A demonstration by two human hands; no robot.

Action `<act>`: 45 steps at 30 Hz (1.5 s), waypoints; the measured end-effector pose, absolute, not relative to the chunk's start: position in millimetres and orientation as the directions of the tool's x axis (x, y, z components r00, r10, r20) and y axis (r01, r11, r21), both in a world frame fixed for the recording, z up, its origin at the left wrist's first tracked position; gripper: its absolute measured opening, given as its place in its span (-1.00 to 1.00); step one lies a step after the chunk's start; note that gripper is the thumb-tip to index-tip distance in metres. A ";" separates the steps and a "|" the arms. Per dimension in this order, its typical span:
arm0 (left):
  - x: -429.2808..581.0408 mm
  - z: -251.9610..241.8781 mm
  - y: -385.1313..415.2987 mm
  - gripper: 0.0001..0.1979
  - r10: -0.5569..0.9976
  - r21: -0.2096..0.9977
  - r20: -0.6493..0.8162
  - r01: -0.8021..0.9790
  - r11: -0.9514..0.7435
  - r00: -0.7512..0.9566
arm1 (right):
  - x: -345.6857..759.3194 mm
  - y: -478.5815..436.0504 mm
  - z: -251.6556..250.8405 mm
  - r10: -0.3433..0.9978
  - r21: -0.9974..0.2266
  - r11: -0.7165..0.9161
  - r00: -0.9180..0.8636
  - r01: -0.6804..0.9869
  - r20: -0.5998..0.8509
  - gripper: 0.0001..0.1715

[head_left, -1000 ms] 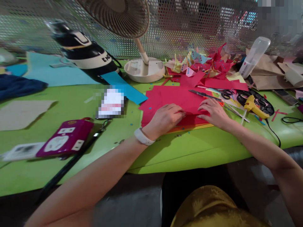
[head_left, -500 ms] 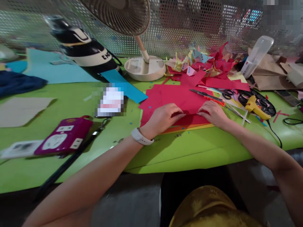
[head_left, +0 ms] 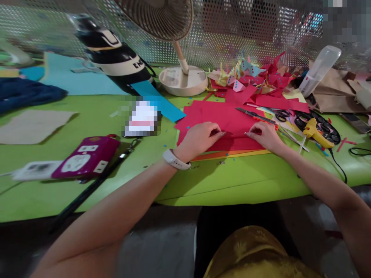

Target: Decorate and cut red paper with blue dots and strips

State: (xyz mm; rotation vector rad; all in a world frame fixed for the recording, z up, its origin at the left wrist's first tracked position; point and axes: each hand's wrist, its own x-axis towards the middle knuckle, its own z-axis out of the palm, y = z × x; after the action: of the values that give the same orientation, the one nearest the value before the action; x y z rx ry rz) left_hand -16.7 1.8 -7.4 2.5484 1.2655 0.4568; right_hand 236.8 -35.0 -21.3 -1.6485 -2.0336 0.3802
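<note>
Red paper sheets (head_left: 214, 112) lie stacked on the green table, with orange and yellow edges showing beneath them at the front. My left hand (head_left: 199, 139), wearing a white wristband (head_left: 176, 159), pinches the edge of a red sheet (head_left: 235, 136) between thumb and fingers. Across a small gap, my right hand (head_left: 266, 136) pinches the same edge farther right. A line like a fold or raised edge runs between the two fingertips. Just behind my right hand lies an orange-and-black cutter (head_left: 257, 117), and black-handled scissors (head_left: 281, 115) are to its right.
A yellow glue gun (head_left: 317, 134) with a cord lies at right. Folded paper shapes (head_left: 249, 73) are heaped behind the sheets. A fan base (head_left: 184, 83), black bottle (head_left: 118, 61), blue strip (head_left: 158, 100) and purple case (head_left: 87, 157) with a strap stand or lie leftward.
The view has shifted, so the table's things appear farther right and slightly higher. My fingertips are a little farther apart along the red paper's edge.
</note>
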 end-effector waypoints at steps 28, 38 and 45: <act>13.6 -24.4 -54.5 0.00 0.659 0.194 0.055 0.639 -0.744 0.750 | 239.8 -37.4 -21.1 0.967 -0.531 0.238 -0.146 0.813 0.209 -0.83; 11.5 -30.1 -51.3 -0.01 0.657 0.164 0.125 0.637 -0.753 0.744 | 237.9 -38.5 -12.6 0.989 -0.402 0.132 -0.091 0.906 0.119 -0.76; 9.8 -31.7 -51.5 -0.02 0.638 0.127 0.153 0.626 -0.770 0.754 | 228.8 -59.4 -0.1 0.960 -0.236 0.140 -0.073 0.962 0.272 -0.68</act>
State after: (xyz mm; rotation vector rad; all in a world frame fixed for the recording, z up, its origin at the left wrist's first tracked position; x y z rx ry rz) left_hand 9.8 -51.5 -31.7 2.8787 1.0382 0.2890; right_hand 228.8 -59.4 -0.1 -1.8499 -2.0661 -0.0071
